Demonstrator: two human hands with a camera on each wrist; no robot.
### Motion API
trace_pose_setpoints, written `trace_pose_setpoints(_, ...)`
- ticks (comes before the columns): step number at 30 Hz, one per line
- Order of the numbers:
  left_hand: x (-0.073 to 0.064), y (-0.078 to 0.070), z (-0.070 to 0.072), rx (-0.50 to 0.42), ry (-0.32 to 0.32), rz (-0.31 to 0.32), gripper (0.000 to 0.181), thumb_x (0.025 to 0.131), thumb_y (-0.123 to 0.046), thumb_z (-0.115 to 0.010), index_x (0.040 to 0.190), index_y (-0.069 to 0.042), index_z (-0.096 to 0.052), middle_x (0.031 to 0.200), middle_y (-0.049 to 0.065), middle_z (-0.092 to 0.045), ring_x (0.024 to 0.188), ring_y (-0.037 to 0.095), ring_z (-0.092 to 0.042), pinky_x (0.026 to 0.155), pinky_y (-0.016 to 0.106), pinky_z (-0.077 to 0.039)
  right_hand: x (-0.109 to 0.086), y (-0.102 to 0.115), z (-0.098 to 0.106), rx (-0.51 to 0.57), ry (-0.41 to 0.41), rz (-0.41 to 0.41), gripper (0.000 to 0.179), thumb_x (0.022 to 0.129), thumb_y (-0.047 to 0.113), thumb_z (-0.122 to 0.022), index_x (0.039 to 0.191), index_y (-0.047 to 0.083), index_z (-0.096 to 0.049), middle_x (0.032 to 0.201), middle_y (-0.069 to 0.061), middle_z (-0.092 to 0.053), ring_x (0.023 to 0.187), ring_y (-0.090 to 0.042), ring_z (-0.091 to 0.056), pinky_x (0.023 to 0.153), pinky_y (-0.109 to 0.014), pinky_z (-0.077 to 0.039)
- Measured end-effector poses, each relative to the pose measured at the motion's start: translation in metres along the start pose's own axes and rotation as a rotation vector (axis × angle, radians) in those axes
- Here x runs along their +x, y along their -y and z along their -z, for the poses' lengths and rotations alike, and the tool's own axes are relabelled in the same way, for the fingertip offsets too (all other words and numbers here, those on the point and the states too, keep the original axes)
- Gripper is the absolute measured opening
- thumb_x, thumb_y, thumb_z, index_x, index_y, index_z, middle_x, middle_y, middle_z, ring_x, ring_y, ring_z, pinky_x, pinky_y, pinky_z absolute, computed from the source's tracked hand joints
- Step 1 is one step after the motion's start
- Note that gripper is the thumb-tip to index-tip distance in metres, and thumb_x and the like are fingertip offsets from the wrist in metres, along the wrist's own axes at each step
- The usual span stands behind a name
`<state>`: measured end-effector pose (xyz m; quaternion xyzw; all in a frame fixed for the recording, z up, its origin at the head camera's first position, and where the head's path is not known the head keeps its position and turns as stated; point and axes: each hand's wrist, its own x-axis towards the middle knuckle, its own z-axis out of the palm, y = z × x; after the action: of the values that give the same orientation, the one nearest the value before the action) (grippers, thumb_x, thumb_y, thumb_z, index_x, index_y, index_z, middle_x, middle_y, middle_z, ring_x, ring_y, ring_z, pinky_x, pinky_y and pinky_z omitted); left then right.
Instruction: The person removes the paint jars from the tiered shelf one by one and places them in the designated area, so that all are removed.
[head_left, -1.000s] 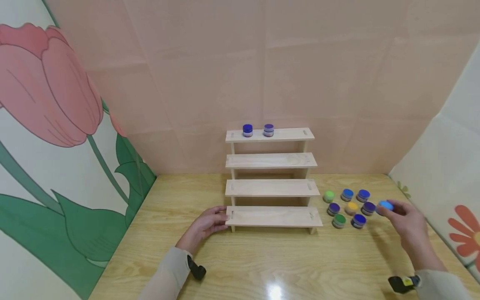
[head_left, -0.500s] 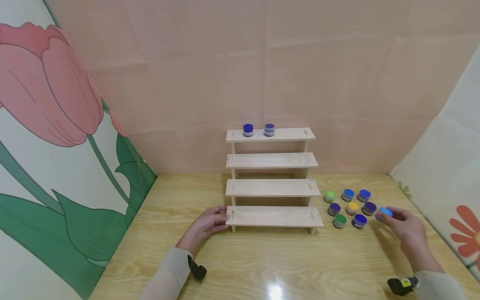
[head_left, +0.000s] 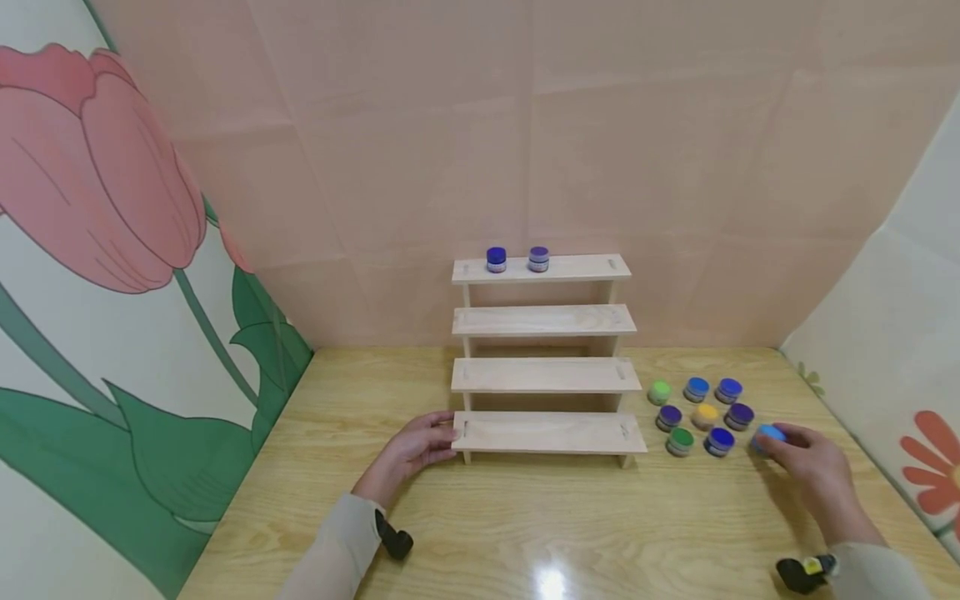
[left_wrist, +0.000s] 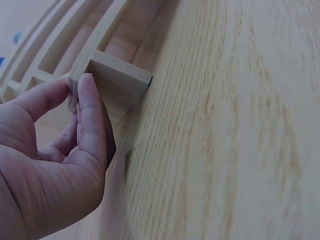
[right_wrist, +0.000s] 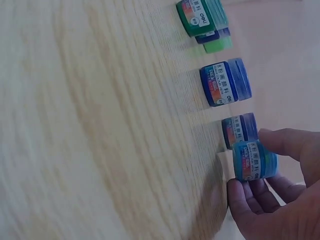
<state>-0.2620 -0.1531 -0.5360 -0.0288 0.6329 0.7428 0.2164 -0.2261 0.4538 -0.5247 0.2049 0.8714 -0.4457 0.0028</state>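
Note:
A wooden four-step display rack (head_left: 547, 433) stands mid-table. At its lower left end my left hand (head_left: 412, 442) pinches the edge of the bottom board, thumb on one face and fingers on the other in the left wrist view. My right hand (head_left: 817, 462) grips a light blue paint jar (head_left: 768, 437) between thumb and fingers. In the right wrist view this light blue paint jar (right_wrist: 252, 160) is upright relative to the table, its label showing, and overlaps a dark-lidded jar (right_wrist: 239, 131) behind it. A dark blue jar (head_left: 496, 260) and a purple jar (head_left: 538, 259) sit on the top step.
Right of the rack, several paint jars stand grouped, among them a yellow jar (head_left: 705, 417), a green jar (head_left: 679, 442), a light green jar (head_left: 659, 392) and a blue jar (head_left: 719, 442). A pink cloth wall (head_left: 675, 167) rises behind the wooden table (head_left: 600, 525).
My right hand has shifted slightly toward me with the light blue paint jar, which is lower in the head view. The left hand has kept its place on the rack.

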Motion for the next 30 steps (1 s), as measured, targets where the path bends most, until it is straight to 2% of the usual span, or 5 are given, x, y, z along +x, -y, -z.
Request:
trace_pose_setpoints(7, -0.002, -0.001, -0.001, -0.009, -0.012, 0.003, 0.063, 0.094, -0.001, -0.066, 0.151, 0.005, -0.038, 0.117, 0.012, -0.065, 0.083, 0.015, -0.067, 0.072, 0.026, -0.059, -0.001, 0.005, -0.001, -0.004, 0.001, -0.019, 0.086, 0.094, 0.049, -0.069, 0.151, -0.006, -0.036, 0.14, -0.032, -0.047, 0.09, -0.006, -0.053, 0.071, -0.023, -0.045)
trace_pose_setpoints(12, -0.002, -0.001, -0.001, -0.011, -0.005, 0.001, 0.064, 0.094, 0.0, -0.066, 0.151, 0.006, -0.037, 0.118, 0.013, -0.065, 0.083, 0.014, -0.067, 0.072, 0.026, -0.059, -0.002, 0.006, -0.002, -0.021, -0.005, -0.009, 0.085, 0.094, 0.049, -0.068, 0.15, -0.007, -0.037, 0.14, -0.033, -0.048, 0.087, -0.004, -0.052, 0.072, -0.024, -0.045)
trace_pose_setpoints(21, -0.002, -0.002, -0.001, -0.008, -0.003, -0.006, 0.064, 0.094, 0.0, -0.066, 0.151, 0.006, -0.038, 0.116, 0.012, -0.065, 0.082, 0.014, -0.067, 0.071, 0.026, -0.059, 0.001, 0.008, -0.002, -0.024, 0.017, -0.003, 0.087, 0.094, 0.051, -0.067, 0.151, -0.007, -0.034, 0.145, -0.034, -0.042, 0.109, -0.034, -0.056, 0.074, -0.028, -0.045)
trace_pose_setpoints(27, -0.003, -0.004, -0.001, -0.013, -0.003, 0.001, 0.063, 0.094, 0.0, -0.065, 0.151, 0.005, -0.038, 0.115, 0.011, -0.065, 0.082, 0.014, -0.067, 0.071, 0.026, -0.059, -0.002, 0.017, 0.005, -0.022, -0.046, 0.057, 0.082, 0.096, 0.051, -0.065, 0.148, -0.007, -0.038, 0.14, -0.033, -0.046, 0.085, -0.005, -0.054, 0.065, -0.022, -0.048)
trace_pose_setpoints(30, -0.003, -0.003, -0.001, -0.014, 0.0, 0.0, 0.063, 0.094, 0.0, -0.065, 0.151, 0.006, -0.038, 0.115, 0.012, -0.065, 0.082, 0.015, -0.067, 0.071, 0.026, -0.059, -0.006, 0.032, 0.01, -0.003, -0.095, 0.1, 0.081, 0.094, 0.053, -0.065, 0.145, -0.006, -0.044, 0.126, -0.018, -0.057, 0.086, -0.001, -0.048, 0.063, -0.019, -0.045)
